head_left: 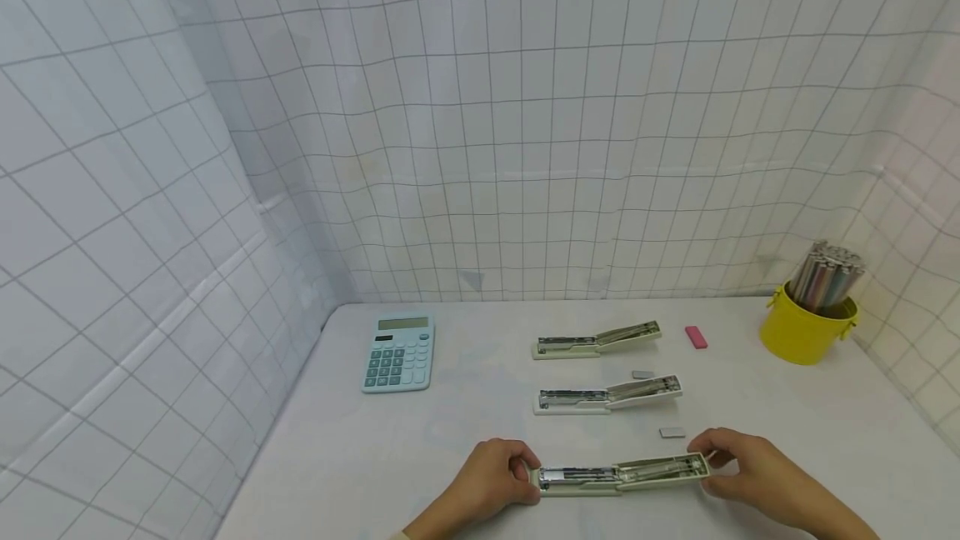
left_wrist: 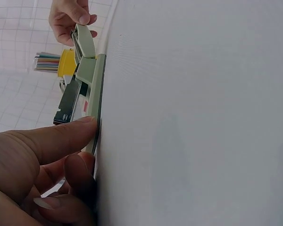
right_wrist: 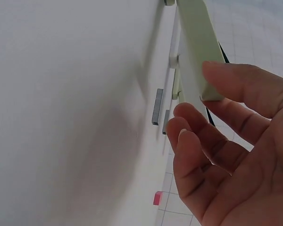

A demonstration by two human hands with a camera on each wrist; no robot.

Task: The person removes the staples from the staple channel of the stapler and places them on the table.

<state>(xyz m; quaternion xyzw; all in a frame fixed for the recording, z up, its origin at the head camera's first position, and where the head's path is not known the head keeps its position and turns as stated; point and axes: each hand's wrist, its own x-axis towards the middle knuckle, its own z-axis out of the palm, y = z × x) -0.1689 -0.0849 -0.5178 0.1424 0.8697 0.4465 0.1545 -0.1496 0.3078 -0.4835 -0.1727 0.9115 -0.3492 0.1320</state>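
A pale green stapler (head_left: 618, 477), folded wide open, lies at the table's near side. My left hand (head_left: 491, 480) grips the left end of its base between thumb and fingers. At the other end, my right hand (head_left: 761, 473) pinches the tip of the raised top arm; thumb and index finger hold it in the right wrist view. A strip of staples (head_left: 671, 432) lies just behind that hand. Farther back sit a white stapler (head_left: 573, 400) and another pale green stapler (head_left: 566, 347), both opened out the same way.
A second staple strip (head_left: 642, 374) lies behind the white stapler. There is a light blue calculator (head_left: 397, 354) at the back left. A pink eraser (head_left: 696, 337) and a yellow bucket (head_left: 798, 333) of pencils (head_left: 827, 275) stand at the back right, before grid-patterned curtains.
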